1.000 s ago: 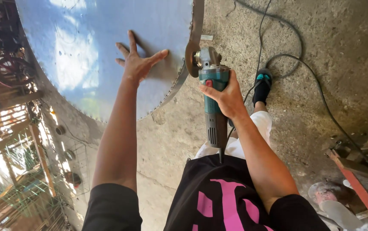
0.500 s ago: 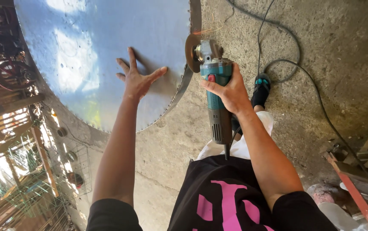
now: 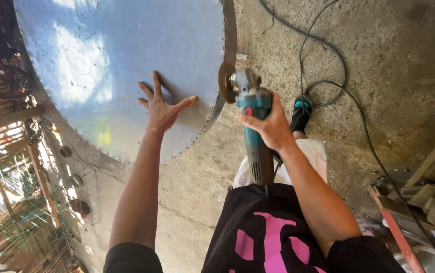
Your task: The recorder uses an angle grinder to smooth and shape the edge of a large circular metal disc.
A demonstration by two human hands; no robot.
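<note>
Teal plastic fills the right hand (image 3: 270, 126), which is clenched around the body of an angle grinder (image 3: 253, 124); the tool's long axis runs from the person's waist straight forward, its disc (image 3: 225, 82) (edge-on to the camera) meeting the rim of a large round metal sheet (image 3: 121, 60) just left of the hand. The left hand (image 3: 160, 108) lies open, fingers spread flat on that sheet, nearer its middle. Beyond the right hand, a black cable (image 3: 328, 81) loops over the concrete floor (image 3: 379, 50).

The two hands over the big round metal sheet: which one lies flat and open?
The left hand, fingers spread, rests flat on the blue-grey round metal sheet. The right hand is wrapped around the teal angle grinder at the sheet's edge.
</note>
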